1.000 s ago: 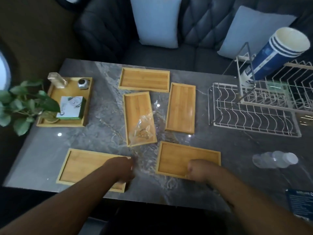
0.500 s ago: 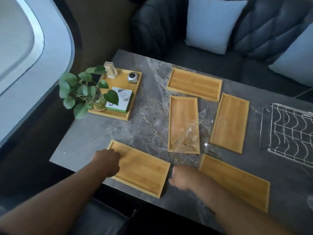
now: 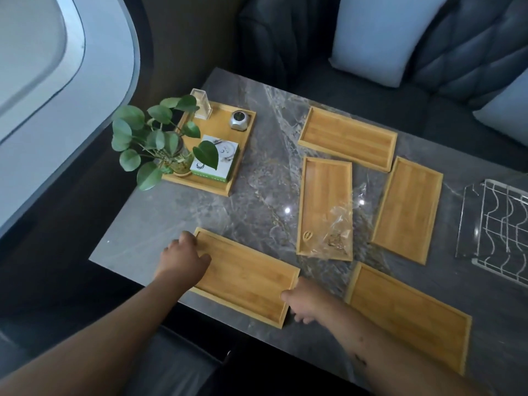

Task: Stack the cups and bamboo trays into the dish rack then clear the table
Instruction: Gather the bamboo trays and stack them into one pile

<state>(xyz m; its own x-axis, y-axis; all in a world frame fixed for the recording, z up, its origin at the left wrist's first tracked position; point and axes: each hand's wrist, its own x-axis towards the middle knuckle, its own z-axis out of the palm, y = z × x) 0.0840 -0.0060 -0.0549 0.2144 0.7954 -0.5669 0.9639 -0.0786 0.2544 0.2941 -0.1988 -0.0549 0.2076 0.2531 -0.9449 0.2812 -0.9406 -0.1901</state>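
Several empty bamboo trays lie flat on the grey marble table [image 3: 251, 201]. The nearest tray [image 3: 245, 277] sits at the front edge, and both my hands are on it. My left hand [image 3: 183, 260] grips its left end with fingers curled over the rim. My right hand [image 3: 305, 302] holds its right end, thumb on the rim and fingers below. Another tray [image 3: 408, 315] lies to the right. A middle tray [image 3: 324, 204] carries a crumpled clear plastic bag [image 3: 337, 230]. Two more trays [image 3: 347, 138] [image 3: 407, 210] lie further back. The white wire dish rack [image 3: 497, 232] shows at the right edge. No cups are in view.
A larger bamboo tray [image 3: 220, 130] at the back left holds a potted plant [image 3: 160, 141], a green-and-white box [image 3: 215, 158], a small silver object [image 3: 240, 120] and a clear glass piece [image 3: 201, 104]. A dark sofa with pale cushions [image 3: 380, 38] is behind the table.
My view swung left, so the rack and cups slid out to the right. Both hands moved from near the two front trays onto the ends of the front left tray.
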